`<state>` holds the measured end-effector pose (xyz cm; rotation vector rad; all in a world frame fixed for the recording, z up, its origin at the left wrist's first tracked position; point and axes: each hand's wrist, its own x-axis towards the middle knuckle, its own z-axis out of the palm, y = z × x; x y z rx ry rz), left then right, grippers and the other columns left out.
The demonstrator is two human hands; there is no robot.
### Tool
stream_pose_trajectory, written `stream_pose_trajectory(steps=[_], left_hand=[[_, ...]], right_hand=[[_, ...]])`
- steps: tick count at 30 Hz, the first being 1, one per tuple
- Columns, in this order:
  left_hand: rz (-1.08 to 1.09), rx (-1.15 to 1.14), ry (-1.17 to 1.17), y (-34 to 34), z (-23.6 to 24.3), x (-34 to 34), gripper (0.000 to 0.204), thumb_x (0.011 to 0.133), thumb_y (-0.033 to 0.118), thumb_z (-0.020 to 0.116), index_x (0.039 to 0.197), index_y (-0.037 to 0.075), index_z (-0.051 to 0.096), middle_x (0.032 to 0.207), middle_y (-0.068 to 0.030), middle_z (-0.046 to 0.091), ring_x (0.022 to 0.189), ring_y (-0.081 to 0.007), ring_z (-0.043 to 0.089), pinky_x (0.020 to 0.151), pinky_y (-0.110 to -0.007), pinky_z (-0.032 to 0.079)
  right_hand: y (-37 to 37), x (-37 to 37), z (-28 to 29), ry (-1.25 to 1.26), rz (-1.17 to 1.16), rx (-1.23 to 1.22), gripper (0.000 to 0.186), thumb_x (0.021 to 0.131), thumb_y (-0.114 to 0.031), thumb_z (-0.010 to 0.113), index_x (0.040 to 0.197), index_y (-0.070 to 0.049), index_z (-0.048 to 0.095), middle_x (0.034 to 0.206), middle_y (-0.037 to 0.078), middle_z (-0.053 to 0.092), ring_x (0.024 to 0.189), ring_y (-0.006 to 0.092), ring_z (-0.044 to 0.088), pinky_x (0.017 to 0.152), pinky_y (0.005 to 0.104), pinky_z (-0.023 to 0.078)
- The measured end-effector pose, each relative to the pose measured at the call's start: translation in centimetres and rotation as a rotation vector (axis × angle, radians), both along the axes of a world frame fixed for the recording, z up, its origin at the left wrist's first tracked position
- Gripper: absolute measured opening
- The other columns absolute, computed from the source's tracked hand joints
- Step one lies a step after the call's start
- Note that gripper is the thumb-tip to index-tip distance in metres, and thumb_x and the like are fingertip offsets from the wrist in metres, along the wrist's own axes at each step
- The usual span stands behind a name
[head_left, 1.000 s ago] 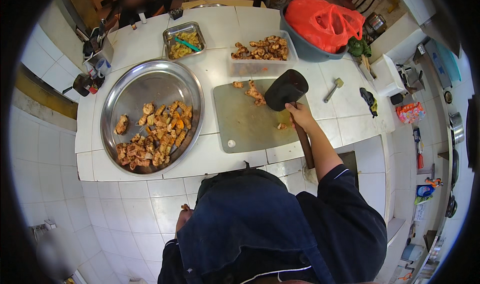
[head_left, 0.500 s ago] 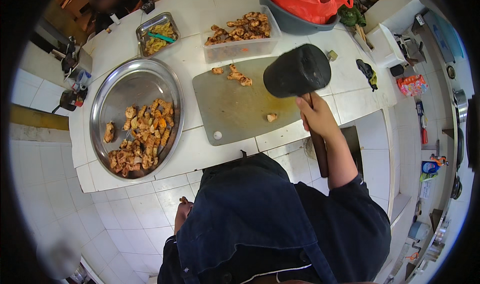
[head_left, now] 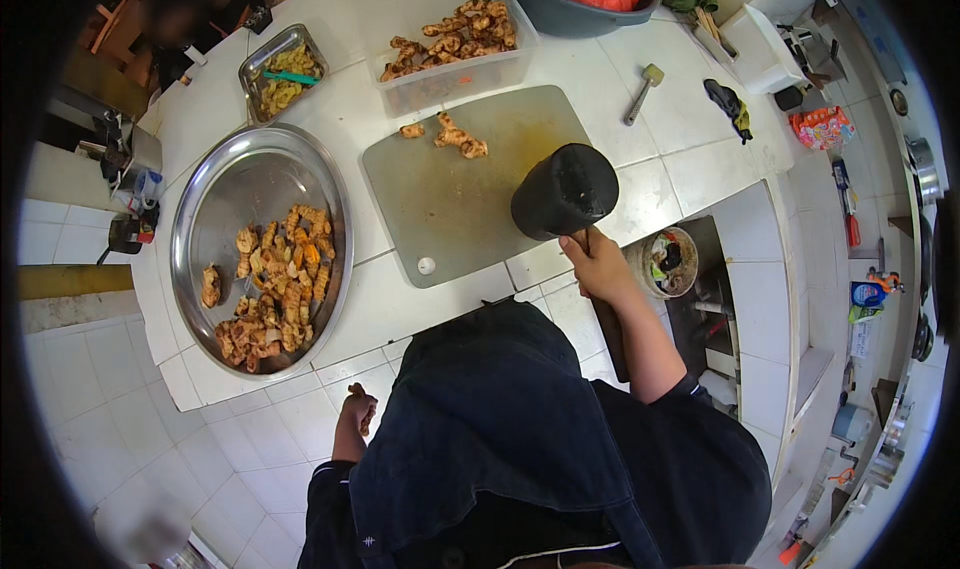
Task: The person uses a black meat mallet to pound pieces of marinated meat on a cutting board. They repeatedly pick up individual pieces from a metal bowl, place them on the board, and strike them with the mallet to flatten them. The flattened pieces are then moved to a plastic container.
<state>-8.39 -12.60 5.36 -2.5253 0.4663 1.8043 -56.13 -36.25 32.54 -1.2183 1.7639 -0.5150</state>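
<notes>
the black, barrel-headed mallet with a brown wooden handle (head_left: 565, 191) sits just ahead of the right hand (head_left: 598, 266), whose fingers are wrapped round the handle close under the head. its head looks heavy and hard, so it likely tips forward; a hold lower down, on the handle behind the fingers, would probably give more swing but less control. whether it touches the grey-green plastic cutting board (head_left: 440, 214) cannot be told.

the left hand (head_left: 353, 410), low by the apron, has its fingers curled on what seems a small brown root piece (head_left: 355, 390), probably light and firm.

ahead and left of the right fingers, knobbly pale-brown roots (head_left: 462, 138) lie on the board; they look stiff, easy to roll, and best pinched at the thick middle. beyond them, a clear plastic box of darker roots (head_left: 455, 88) bounds the board's far side. the wide shiny steel tray (head_left: 215, 209) lies ahead and left of the left fingers. the mallet head blocks sight of the board's right part.
</notes>
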Motion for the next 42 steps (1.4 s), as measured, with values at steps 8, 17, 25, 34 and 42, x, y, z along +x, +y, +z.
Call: stream_pose_trajectory(steps=[8,17,25,34,42], left_hand=[[0.077,-0.063,0.102,0.5,-0.8,0.8,0.023,0.075,0.011,0.063,0.056,0.008,0.051,0.05,-0.0048,0.05,0.036,-0.0146,0.042,0.035,-0.032,0.03],[-0.001,-0.087,0.056,2.9,0.2,-0.9,0.021,0.072,0.01,0.066,0.057,0.007,0.052,0.053,-0.0067,0.055,0.038,-0.0162,0.048,0.037,-0.031,0.035],[-0.218,0.1,0.269,-2.3,10.3,-3.2,0.016,0.069,0.017,0.071,0.069,0.006,0.06,0.061,-0.0054,0.058,0.049,-0.0145,0.052,0.044,-0.029,0.038],[-0.454,-0.925,0.305,-20.6,22.1,-11.9,0.028,0.079,0.028,0.076,0.095,0.007,0.065,0.078,-0.0048,0.065,0.073,-0.0178,0.063,0.068,-0.03,0.049],[-0.831,-1.108,-0.391,-35.2,24.3,-27.3,0.041,0.077,0.026,0.076,0.109,0.003,0.065,0.117,-0.0116,0.064,0.098,-0.032,0.064,0.085,-0.042,0.05]], right_hand=[[-1.1,-1.9,2.3,-0.181,-0.19,-0.108,0.028,0.098,-0.03,0.056,0.096,-0.002,0.051,0.058,0.002,0.049,0.037,0.0113,0.045,0.035,0.0263,0.037],[-7.7,-2.7,-4.1,0.029,-0.055,-0.027,0.036,0.092,-0.03,0.06,0.101,0.004,0.056,0.059,0.006,0.053,0.038,0.0153,0.053,0.035,0.0299,0.043],[-7.7,-2.7,-4.2,-0.01,0.029,-0.05,0.035,0.093,-0.031,0.06,0.102,0.002,0.054,0.058,0.006,0.051,0.037,0.0155,0.05,0.034,0.0307,0.042],[-7.9,-4.4,-6.7,-0.016,0.032,-0.089,0.039,0.091,-0.032,0.061,0.101,0.006,0.058,0.064,0.013,0.06,0.039,0.0206,0.056,0.038,0.0338,0.045],[-7.6,-3.7,-5.2,0.091,0.015,-0.123,0.043,0.09,-0.034,0.063,0.096,0.008,0.057,0.074,0.023,0.066,0.049,0.031,0.064,0.049,0.04,0.052]])
